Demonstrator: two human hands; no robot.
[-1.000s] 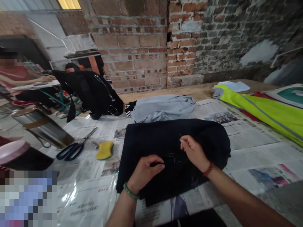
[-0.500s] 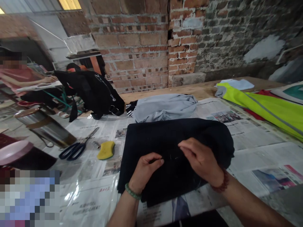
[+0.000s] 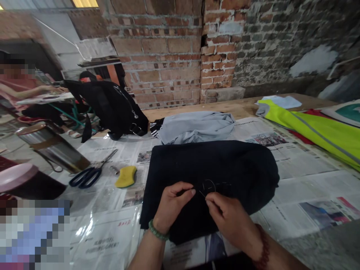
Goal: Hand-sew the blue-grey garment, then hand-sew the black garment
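A folded dark navy cloth (image 3: 197, 161) lies in front of me, with a row of pale thread stitches (image 3: 223, 183) across its middle. My left hand (image 3: 174, 198), a green bead bracelet at its wrist, is closed, thumb and forefinger pinching a bit of the cloth. Close to its right, my right hand (image 3: 227, 213) pinches a thin sewing needle (image 3: 202, 194) whose tip points up and left toward the left fingertips. A loop of pale thread (image 3: 213, 183) curves above the needle. A red bracelet circles the right wrist.
Newspaper under clear plastic (image 3: 104, 232) covers the table. On the left are scissors (image 3: 87, 176), a yellow sponge (image 3: 125, 176), a steel flask (image 3: 53, 146) and a pink-lidded cup (image 3: 19, 178). Behind lie a black bag (image 3: 109, 108), grey cloth (image 3: 197, 125) and a neon vest (image 3: 315, 127). Another person sits far left.
My right hand has come down and left, closer to the left hand, and the needle and thread loop now show plainly. My left hand stays almost in place.
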